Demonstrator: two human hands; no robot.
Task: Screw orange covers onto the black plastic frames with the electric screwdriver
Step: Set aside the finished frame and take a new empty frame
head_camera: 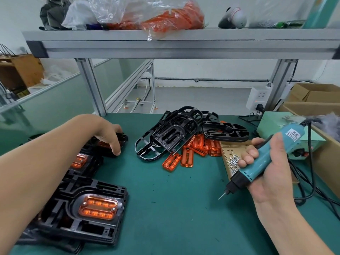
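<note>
While the right hand's (266, 173) fingers (248, 159) wrap the electric screwdriver (290, 138), this looks like the gap between one frame and the next.
The left hand (108, 135) clasps a covered frame (123, 138) with thumb and curled fingers at the far left; the bit hangs clear of the green mat (174, 199). Next call, I judge: a bare frame from the centre pile (169, 137), a loose orange cover (187, 155) beside it, and a screw (233, 161).

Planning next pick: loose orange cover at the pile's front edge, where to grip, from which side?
Likely pinch the orange cover across its narrow width near its front end, coming from above, front-left. It lies flat with bare mat there; a black frame crowds its far end, another cover its right side.
</note>
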